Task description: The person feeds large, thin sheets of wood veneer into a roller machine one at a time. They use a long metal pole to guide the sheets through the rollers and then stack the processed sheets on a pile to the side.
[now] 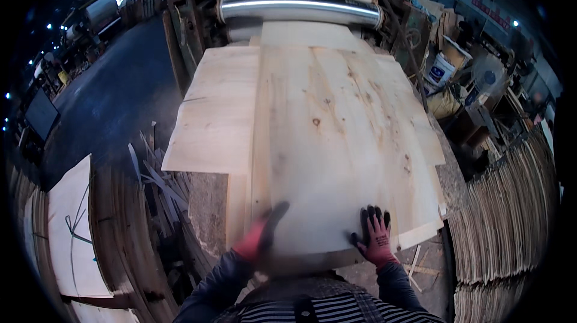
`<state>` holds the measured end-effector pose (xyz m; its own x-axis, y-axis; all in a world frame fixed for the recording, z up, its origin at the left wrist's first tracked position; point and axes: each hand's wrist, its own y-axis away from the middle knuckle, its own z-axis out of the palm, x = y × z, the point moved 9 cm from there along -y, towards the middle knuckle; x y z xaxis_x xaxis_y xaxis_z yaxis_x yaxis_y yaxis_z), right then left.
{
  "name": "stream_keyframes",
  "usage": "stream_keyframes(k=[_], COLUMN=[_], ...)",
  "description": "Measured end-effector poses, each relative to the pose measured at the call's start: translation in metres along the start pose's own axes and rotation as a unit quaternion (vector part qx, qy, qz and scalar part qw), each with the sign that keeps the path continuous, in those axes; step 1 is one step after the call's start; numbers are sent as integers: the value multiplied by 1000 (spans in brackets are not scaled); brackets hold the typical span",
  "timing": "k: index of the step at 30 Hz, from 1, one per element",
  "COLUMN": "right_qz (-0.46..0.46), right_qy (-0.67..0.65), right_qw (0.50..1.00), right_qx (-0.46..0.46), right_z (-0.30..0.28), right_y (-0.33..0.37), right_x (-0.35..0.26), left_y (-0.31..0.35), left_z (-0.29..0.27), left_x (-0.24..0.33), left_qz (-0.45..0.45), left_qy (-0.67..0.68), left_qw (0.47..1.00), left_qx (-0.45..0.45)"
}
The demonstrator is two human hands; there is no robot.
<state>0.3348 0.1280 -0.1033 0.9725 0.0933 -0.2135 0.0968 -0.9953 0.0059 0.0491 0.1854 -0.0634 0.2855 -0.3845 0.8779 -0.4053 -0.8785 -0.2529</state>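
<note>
A large pale wood veneer sheet [312, 161] with brown knots and streaks lies in front of me, its near edge close to my body. My right hand [377, 236], in a pink glove with dark fingertips, rests on the near right part of this sheet with fingers spread. Over the near left part is my left hand [258, 236], gloved alike and blurred by motion, its fingers stretched forward. Another, plainer veneer sheet [213, 106] lies along the left side. Neither hand is seen grasping anything.
Beyond the sheets stands a machine with a shiny metal roller [300, 7]. Stacked veneer [505, 215] rises at the right, and a tied bundle [72, 233] stands at the left. Loose wood strips [165, 185] lie beside the worktable [206, 215]. A white bucket [440, 70] is at the far right.
</note>
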Motion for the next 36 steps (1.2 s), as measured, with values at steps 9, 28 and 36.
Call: stream_keyframes(k=[9,28,36], right_qz=[-111,-146,-158], right_qy=[-112,-90,-120], right_qw=[987,975,958], right_qx=[10,137,207], right_z=[-17,-74,-44], right_y=[47,-45,-256], right_x=[-61,-32,-11], left_y=[25,54,84], left_z=[-4,-23,-23], left_x=[38,-75,-142], left_qz=[-144,-271,-273], left_qy=[542,141,29], left_qw=[822,948,954], left_qx=[104,86,120])
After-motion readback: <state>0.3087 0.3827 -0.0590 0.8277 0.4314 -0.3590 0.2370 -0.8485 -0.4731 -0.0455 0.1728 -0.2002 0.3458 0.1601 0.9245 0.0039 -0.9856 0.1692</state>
